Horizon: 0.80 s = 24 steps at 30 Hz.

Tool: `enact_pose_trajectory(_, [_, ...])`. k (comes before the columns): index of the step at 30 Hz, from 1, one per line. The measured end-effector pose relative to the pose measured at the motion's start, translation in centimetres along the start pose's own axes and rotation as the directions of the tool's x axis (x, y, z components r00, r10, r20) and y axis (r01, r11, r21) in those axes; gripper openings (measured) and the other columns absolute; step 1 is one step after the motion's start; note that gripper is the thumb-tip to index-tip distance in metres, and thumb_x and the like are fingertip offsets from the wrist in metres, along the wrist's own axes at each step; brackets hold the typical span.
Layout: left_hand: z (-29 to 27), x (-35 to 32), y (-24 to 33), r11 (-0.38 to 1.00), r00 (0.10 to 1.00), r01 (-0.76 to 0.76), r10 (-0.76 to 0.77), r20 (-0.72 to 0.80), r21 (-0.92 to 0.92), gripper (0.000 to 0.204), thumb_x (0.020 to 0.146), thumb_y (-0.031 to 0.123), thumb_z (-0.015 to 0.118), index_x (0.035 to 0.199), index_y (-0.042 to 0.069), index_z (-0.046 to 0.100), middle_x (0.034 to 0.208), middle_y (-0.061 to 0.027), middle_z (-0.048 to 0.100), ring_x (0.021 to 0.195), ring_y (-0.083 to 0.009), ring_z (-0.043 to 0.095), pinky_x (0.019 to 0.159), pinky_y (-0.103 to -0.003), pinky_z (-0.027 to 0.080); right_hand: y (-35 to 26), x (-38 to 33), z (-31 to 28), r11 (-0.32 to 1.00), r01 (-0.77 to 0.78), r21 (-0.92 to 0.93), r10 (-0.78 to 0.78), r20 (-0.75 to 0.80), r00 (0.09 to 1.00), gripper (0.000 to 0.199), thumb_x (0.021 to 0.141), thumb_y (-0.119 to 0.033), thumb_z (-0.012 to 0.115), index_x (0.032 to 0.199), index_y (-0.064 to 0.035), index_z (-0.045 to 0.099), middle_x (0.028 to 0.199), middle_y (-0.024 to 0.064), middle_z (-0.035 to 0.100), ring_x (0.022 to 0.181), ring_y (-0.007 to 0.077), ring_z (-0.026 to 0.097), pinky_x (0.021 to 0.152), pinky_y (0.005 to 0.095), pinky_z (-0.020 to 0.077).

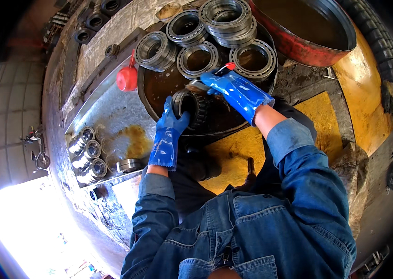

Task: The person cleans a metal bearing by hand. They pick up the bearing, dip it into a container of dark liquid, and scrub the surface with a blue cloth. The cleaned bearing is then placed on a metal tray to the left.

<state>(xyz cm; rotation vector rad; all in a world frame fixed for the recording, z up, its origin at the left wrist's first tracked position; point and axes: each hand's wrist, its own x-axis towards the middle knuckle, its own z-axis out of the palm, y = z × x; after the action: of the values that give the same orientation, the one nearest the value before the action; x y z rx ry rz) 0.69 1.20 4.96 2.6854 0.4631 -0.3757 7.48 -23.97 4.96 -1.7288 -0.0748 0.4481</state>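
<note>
Head view. Left hand [172,122], blue-gloved: grasping a roller bearing [200,110], tilted, mid-frame over a round basin [157,90]. Right hand [229,87], blue-gloved: clenched around a red-handled brush [197,85], just beside the bearing. Upper centre: stacked bearing rings [229,31]. Upper left of centre: red container [127,79].

Round pan [158,89] with bearing rings [233,35]

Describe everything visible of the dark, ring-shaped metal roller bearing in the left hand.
The dark, ring-shaped metal roller bearing has a wide open bore and a ridged band of rollers around its outside; it looks glossy. It is tilted, over the round, dark-rimmed metal pan, and gripped at its left side by the blue-gloved left hand. A flat, brush-like tool in the blue-gloved right hand is at its upper rim; whether they touch is unclear.
</note>
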Motion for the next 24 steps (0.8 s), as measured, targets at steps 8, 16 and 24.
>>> enact_pose_trajectory(8, [0.2, 0.5, -0.3, 0.998, 0.998, -0.055, 0.056, 0.037, -0.022, 0.099, 0.084, 0.048, 0.067, 0.163, 0.008, 0.022, 0.145, -0.0283, 0.056, 0.13, -0.0439, 0.058, 0.109, -0.045, 0.047, -0.8, -0.4, -1.6, 0.936, -0.191, -0.295, 0.161, -0.125, 0.979, 0.06, 0.092, -0.05, 0.065, 0.126, -0.0004, 0.069, 0.13, 0.0255, 0.067, 0.125, 0.0406, 0.062, 0.104, 0.0436, 0.0496])
enact_pose_trajectory(16, [0.3, 2.0, -0.2, 1.0, 0.999, 0.0, -0.001, 0.048, 0.024, 0.1, 0.083, 0.048, 0.068, 0.159, 0.0, 0.026, 0.134, -0.0348, 0.061, 0.128, -0.0453, 0.059, 0.107, -0.047, 0.048, -0.4, -2.4, -0.8, 0.983, -0.021, 0.18, 0.003, 0.1, 0.995, 0.054, 0.094, -0.049, 0.065, 0.117, 0.0002, 0.071, 0.109, 0.0207, 0.073, 0.103, 0.0318, 0.068, 0.093, 0.04, 0.0508])
enact_pose_trajectory(24, [1.1, 3.0, -0.6, 0.992, 0.999, 0.05, -0.052, -0.013, -0.115, 0.102, 0.075, 0.05, 0.078, 0.15, -0.008, 0.04, 0.136, -0.0298, 0.062, 0.127, -0.04, 0.062, 0.106, -0.043, 0.048, 3.6, 0.0, -1.1, 0.979, -0.163, -0.12, 0.164, 0.002, 0.986, 0.045, 0.095, -0.042, 0.068, 0.112, -0.0001, 0.074, 0.098, 0.0134, 0.075, 0.093, 0.0185, 0.069, 0.087, 0.0325, 0.0524])
